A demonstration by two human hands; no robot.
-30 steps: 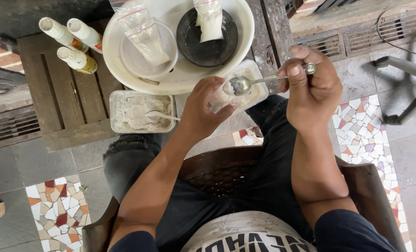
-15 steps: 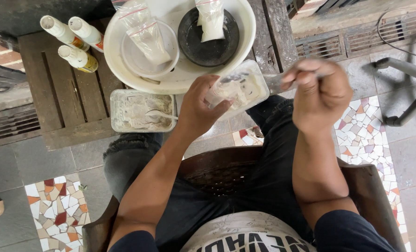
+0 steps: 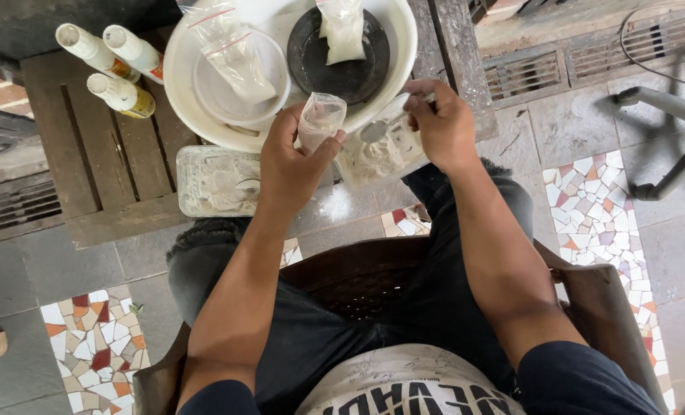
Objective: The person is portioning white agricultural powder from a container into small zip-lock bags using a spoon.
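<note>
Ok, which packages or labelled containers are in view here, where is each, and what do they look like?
Small clear bag: held upright in the left hand, white powder inside.
Filled bag: on the dark plate, clear, white contents.
Sealed bags: in the white bowl, clear, red-lined tops.
Three bottles: on the wooden pallet, white caps, red and yellow labels.

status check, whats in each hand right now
Left hand holds small plastic bag open. Right hand holds spoon over powder tray. Nothing between them.
</note>
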